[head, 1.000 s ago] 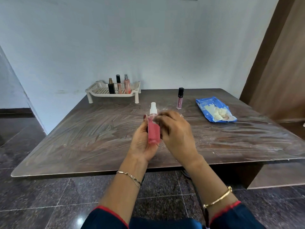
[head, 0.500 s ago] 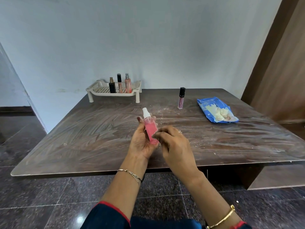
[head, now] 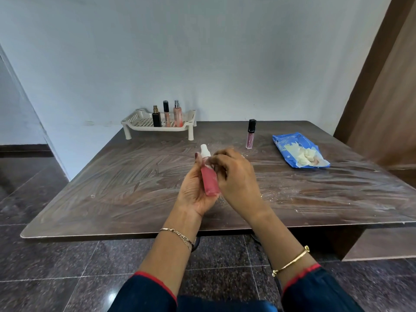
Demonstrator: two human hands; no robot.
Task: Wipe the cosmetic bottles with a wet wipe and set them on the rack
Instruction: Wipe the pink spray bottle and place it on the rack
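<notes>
A pink spray bottle with a white top is held tilted over the table's front half. My left hand grips it from behind and below. My right hand has its fingers curled against the bottle's neck; whether a wipe lies under them is hidden. A cream rack stands at the table's back left, holding a black bottle, a slim black-capped tube and a peach spray bottle. A pink lip-gloss tube with a black cap stands upright on the table.
A blue pack of wet wipes lies open at the back right. The dark wooden table is smeared with white streaks and crumbs. A wall is behind it, a wooden panel to the right, and tiled floor below.
My right hand has slid from the bottle's lower part up to its neck. The bottle stays in my left hand, tilted a little to the left.
</notes>
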